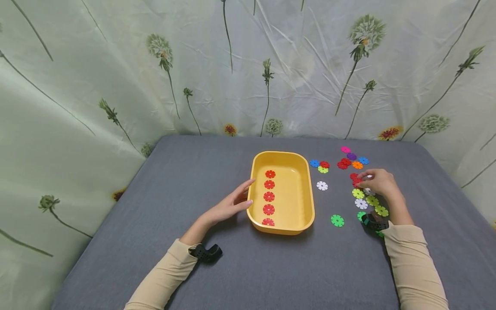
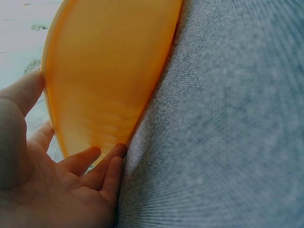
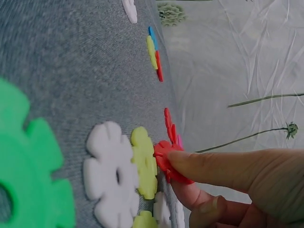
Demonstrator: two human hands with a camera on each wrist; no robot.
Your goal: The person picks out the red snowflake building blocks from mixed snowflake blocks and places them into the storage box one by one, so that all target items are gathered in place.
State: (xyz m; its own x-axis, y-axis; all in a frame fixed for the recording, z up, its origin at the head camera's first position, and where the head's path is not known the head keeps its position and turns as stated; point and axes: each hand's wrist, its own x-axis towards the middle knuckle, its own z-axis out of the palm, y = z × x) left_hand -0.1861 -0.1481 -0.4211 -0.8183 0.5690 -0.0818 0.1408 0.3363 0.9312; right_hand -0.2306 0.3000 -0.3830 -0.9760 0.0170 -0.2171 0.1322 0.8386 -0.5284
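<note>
A yellow plastic tray (image 1: 298, 189) stands mid-table, with a column of several red snowflake discs (image 1: 269, 196) along its left side. My left hand (image 1: 228, 206) rests against the tray's left wall; in the left wrist view its fingers lie on the outer side and the thumb touches the rim. At the right, my right hand (image 1: 379, 183) pinches a red snowflake disc (image 3: 164, 159) between thumb and fingers. Below and beside that hand lie yellow-green discs (image 1: 358, 193), white discs (image 1: 361, 203) and green discs, partly hidden by the wrist.
Beyond the right hand lie more discs: pink (image 1: 345, 150), purple (image 1: 351, 156), orange (image 1: 357, 165) and red. A blue disc (image 1: 314, 163) sits with others near the tray's right rim. A white disc (image 1: 322, 185) and a green disc (image 1: 337, 221) lie singly. A flowered curtain (image 1: 248, 86) hangs behind the table.
</note>
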